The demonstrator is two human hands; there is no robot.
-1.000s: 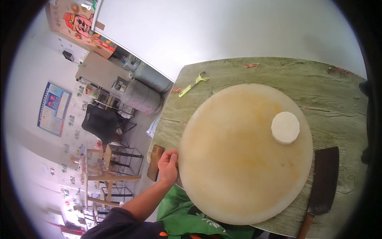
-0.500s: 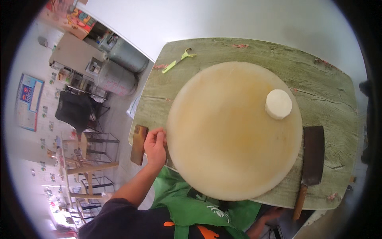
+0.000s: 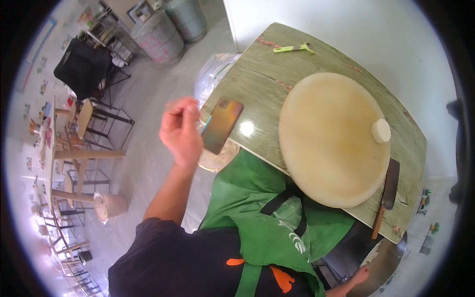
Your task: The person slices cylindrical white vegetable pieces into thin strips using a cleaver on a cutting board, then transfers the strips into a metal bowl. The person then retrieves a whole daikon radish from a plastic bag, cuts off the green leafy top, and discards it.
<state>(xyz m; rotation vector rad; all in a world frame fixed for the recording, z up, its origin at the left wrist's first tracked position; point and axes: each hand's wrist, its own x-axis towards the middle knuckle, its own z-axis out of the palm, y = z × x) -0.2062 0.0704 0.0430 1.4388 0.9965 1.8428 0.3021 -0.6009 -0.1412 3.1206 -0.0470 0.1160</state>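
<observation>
My left hand (image 3: 182, 131) is raised beyond the table's left edge, with its fingers curled in and the thumb pressed against them; anything between them is too small to make out. Right beside it, a phone (image 3: 222, 124) with a shiny gold-brown back lies at the table corner. Low on the right, my right hand (image 3: 362, 274) looks closed against the edge of a steel basin (image 3: 393, 260) with whitish matter in it; what it grips is unclear. A thick round chopping board (image 3: 331, 143) bears a white cylindrical block (image 3: 381, 131) near its right edge.
A cleaver (image 3: 390, 190) with a wooden handle lies right of the board on the green wood-patterned table (image 3: 257, 74). A green peeler (image 3: 294, 48) lies at the back. Left are a plastic bag (image 3: 213, 74), a bucket (image 3: 110, 205), gas cylinders (image 3: 158, 39) and stools.
My left hand has left the board's edge and moved out past the phone, rising. My right hand has shifted right to the basin. The view has swung left, showing more floor.
</observation>
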